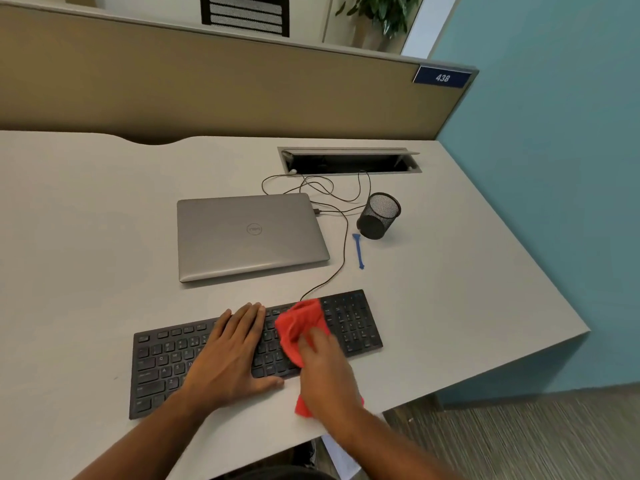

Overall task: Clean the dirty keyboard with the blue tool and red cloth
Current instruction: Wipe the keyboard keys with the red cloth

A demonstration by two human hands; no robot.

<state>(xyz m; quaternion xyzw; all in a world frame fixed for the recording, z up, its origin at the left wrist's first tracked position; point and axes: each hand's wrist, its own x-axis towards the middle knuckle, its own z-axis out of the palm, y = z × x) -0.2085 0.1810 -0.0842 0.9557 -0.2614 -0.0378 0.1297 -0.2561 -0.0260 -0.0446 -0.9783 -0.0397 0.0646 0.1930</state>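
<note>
A black keyboard [162,355] lies slanted near the desk's front edge. My left hand [235,355] rests flat on its middle keys, fingers straight and thumb at the front edge. My right hand [323,368] presses the red cloth [301,323] onto the keys to the right of the middle; the cloth bunches ahead of the fingers and a corner sticks out under the wrist. The hand is blurred. The blue tool [358,251] lies on the desk behind the keyboard, apart from both hands.
A shut silver laptop [249,233] sits behind the keyboard. A black mesh pen cup [379,216] stands by the blue tool. Thin cables [341,244] run from a cable hatch [349,161] to laptop and keyboard. The desk edge [485,372] slants off at the right.
</note>
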